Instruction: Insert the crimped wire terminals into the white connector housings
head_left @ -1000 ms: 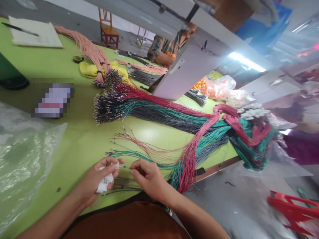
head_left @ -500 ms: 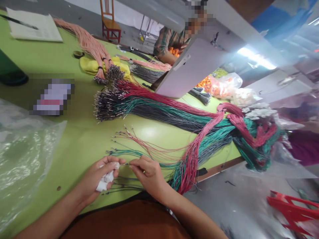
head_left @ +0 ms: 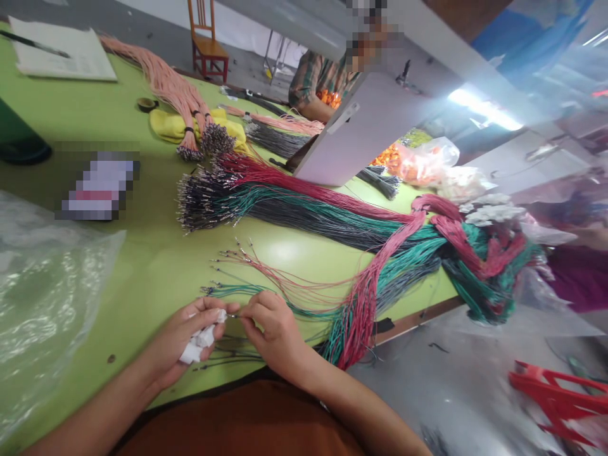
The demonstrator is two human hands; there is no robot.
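Wire end (head_left: 234, 315), pinched in your right hand (head_left: 274, 324) above the near side of the desk (head_left: 152, 269), points left along its crosswise axis toward your left hand (head_left: 177, 332), curled around white pieces (head_left: 194, 349), while beyond, a clear bag (head_left: 443, 152) holds orange pieces (head_left: 410, 166).

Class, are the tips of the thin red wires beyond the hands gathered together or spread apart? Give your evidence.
Spread apart: the thin red wires fan out toward their tips, and the green table shows between them.
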